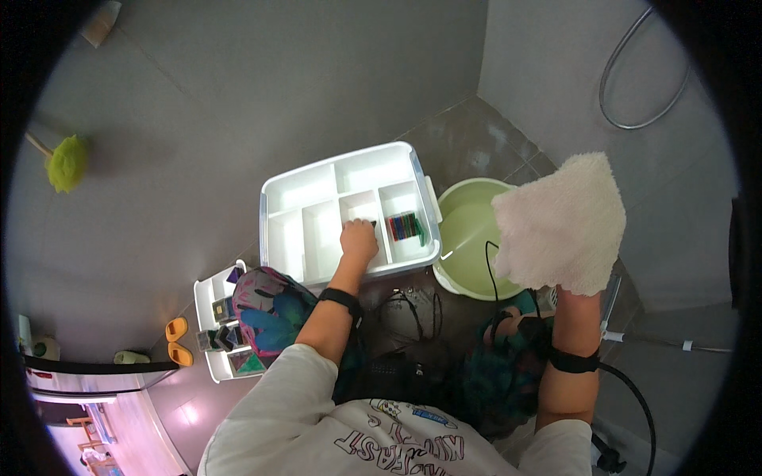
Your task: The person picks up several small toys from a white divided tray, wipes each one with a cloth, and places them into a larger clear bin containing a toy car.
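Note:
My left hand [359, 239] reaches into a middle compartment of a white divided plastic box [315, 247]. Its fingers point down, and a small dark piece [374, 224] shows beside them; whether they grip it is unclear. The neighbouring compartment on the right holds a row of thin coloured pieces [405, 226], with a green translucent one [422, 233] at the row's right end. A fluffy pale pink cloth [562, 220] is held up on my right hand, whose fingers are hidden under it; only the wrist [578, 306] shows below.
A pale green basin [470, 220] stands right of the box, partly behind the cloth. At left, a smaller white tray [215, 375] carries coloured pieces, partly covered by my patterned-clothed knee. Black cables [417, 315] lie on the floor. Orange slippers [178, 342] and walls are further out.

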Demonstrator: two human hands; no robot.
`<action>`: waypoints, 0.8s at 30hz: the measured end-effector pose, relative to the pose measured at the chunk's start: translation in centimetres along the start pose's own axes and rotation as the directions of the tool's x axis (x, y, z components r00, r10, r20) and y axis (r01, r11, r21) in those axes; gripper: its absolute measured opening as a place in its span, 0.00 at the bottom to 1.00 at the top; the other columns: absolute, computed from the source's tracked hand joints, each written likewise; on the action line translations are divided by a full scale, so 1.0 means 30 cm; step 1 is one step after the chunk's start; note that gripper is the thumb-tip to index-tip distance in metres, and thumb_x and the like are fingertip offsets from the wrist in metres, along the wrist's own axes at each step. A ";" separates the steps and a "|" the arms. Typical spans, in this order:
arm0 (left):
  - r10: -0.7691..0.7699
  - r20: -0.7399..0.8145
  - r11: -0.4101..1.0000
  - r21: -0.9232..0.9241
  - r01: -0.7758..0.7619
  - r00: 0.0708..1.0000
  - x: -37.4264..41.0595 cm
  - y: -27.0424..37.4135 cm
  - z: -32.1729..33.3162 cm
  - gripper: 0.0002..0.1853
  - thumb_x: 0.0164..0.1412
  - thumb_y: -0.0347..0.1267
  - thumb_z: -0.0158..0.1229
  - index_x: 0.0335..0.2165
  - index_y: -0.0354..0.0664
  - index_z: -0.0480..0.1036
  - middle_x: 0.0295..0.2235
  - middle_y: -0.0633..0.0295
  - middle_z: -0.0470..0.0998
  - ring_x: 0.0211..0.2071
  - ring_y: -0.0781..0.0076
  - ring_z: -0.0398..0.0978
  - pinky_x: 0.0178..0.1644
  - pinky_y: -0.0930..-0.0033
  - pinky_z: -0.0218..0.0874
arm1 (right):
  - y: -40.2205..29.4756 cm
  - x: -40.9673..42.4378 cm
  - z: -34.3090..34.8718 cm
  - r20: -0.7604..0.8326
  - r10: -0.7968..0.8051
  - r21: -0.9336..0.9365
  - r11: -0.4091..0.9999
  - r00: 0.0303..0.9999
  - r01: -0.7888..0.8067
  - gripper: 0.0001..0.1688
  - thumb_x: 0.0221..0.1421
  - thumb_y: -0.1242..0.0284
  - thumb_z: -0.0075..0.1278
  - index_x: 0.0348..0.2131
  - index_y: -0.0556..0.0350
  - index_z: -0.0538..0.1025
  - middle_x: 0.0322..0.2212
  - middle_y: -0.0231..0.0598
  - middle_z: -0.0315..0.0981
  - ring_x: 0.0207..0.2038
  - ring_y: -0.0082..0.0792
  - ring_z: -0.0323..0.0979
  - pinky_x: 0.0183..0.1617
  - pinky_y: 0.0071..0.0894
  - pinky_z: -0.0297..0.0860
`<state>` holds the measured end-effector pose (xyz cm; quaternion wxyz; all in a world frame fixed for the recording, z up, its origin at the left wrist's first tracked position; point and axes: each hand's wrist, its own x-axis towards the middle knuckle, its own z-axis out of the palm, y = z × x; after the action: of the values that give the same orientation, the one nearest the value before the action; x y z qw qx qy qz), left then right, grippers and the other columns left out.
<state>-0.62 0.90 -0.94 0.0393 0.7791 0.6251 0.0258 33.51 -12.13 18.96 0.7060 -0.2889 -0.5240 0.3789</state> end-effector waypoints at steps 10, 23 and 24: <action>0.041 0.035 0.998 0.040 -0.043 0.999 -0.021 0.070 -0.049 0.10 0.47 0.25 0.55 0.32 0.37 0.73 0.37 0.49 0.71 0.40 0.46 0.70 0.38 0.50 0.69 | 0.096 -0.011 -0.025 0.149 0.025 -0.660 0.747 0.988 0.081 0.36 0.61 0.57 0.42 0.62 0.46 0.50 0.59 0.38 0.55 0.61 0.38 0.55 0.64 0.39 0.53; -0.371 -0.086 0.315 -0.948 0.038 0.925 0.025 -0.014 -0.305 0.22 0.48 0.17 0.46 0.45 0.26 0.66 0.37 0.41 0.77 0.36 0.55 0.78 0.40 0.63 0.70 | -0.278 0.137 0.321 0.483 0.142 -0.873 0.147 0.864 0.464 0.28 0.42 0.62 0.53 0.47 0.39 0.70 0.42 0.34 0.68 0.47 0.40 0.65 0.54 0.40 0.60; -0.321 0.011 0.043 -0.999 0.026 0.947 -0.005 0.025 -0.418 0.22 0.50 0.16 0.44 0.47 0.26 0.65 0.41 0.42 0.75 0.38 0.57 0.77 0.41 0.64 0.71 | -0.305 0.157 0.372 0.503 0.238 -0.864 0.165 0.831 0.475 0.27 0.38 0.64 0.55 0.44 0.38 0.73 0.38 0.33 0.71 0.44 0.40 0.68 0.52 0.39 0.61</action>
<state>-1.03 0.94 11.61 0.4940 0.4507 0.5279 0.5236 25.70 -13.04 31.95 0.2025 -0.5083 -0.8358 -0.0450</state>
